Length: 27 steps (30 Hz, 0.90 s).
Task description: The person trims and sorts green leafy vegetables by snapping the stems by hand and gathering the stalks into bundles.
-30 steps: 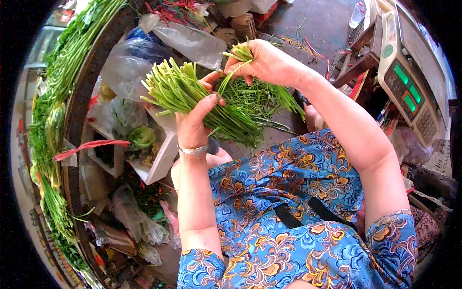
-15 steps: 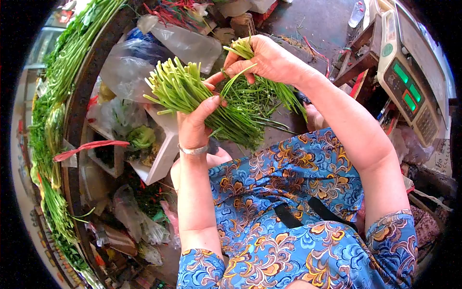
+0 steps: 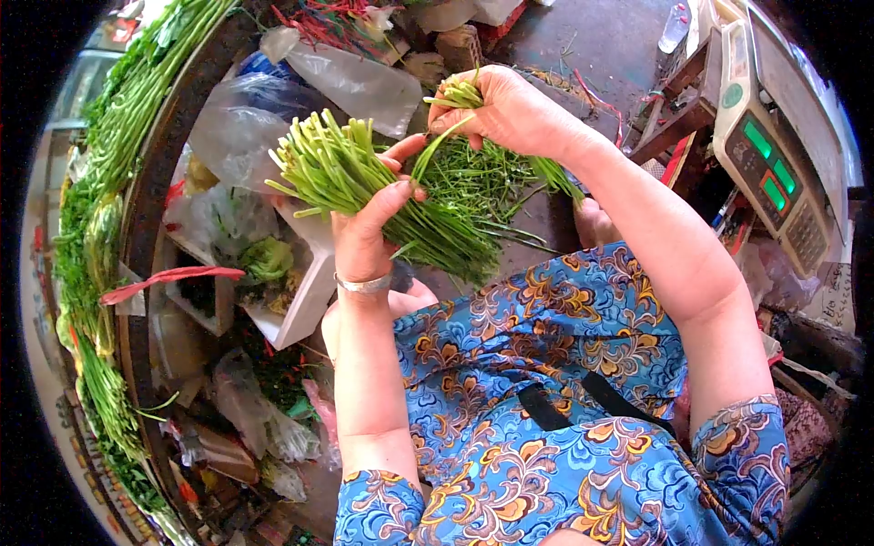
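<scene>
A thick bunch of green stalks [image 3: 337, 173], perhaps garlic chives, is wrapped in my left hand [image 3: 375, 223], thumb across it. Its pale cut ends fan out to the upper left and its thin green ends trail to the lower right. My right hand [image 3: 505, 107] is closed on a smaller bundle of green stalks [image 3: 458, 93], whose far ends come out below the hand. One bent stalk [image 3: 432, 150] runs between my two hands. Behind and below them lies a heap of loose green stems [image 3: 473, 187].
A digital scale [image 3: 774, 173] with lit green figures stands at the right. Clear plastic bags [image 3: 250, 127] and a white foam box [image 3: 305, 291] lie at the left. Long greens [image 3: 150, 100] line the curved ledge beyond. Red ties [image 3: 332, 27] lie at the top, a bottle [image 3: 674, 27] at the upper right.
My left hand and its bunch have shifted slightly left. The right hand has moved a little, and the gap between the hands is slightly wider. Both hands keep their stalks.
</scene>
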Each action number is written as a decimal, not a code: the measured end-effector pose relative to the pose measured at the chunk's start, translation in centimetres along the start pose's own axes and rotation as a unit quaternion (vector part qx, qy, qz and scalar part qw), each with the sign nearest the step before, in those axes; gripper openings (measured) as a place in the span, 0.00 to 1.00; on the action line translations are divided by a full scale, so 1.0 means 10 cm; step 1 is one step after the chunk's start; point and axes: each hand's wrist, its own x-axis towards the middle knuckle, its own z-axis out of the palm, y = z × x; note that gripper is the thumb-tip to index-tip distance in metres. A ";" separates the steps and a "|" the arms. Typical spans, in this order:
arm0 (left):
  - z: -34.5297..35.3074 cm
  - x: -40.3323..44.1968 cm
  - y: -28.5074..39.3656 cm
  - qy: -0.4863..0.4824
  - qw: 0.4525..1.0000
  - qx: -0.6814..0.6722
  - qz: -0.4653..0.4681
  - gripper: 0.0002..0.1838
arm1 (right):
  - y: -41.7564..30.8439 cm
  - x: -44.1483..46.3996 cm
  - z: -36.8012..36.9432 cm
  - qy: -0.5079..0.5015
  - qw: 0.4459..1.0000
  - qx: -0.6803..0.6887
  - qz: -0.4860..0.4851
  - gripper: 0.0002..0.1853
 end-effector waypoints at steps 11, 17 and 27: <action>-0.24 0.02 0.06 0.046 0.995 -0.084 0.029 0.18 | 0.01 -0.05 -0.08 -0.014 0.999 -0.034 -0.023 0.10; -0.27 0.02 0.05 0.056 0.997 -0.036 0.028 0.16 | 0.02 -0.03 -0.10 0.012 0.997 -0.066 0.046 0.11; -0.18 -0.02 0.06 0.058 0.997 -0.034 0.026 0.17 | 0.25 -0.03 -0.10 0.012 0.966 -0.258 -0.011 0.13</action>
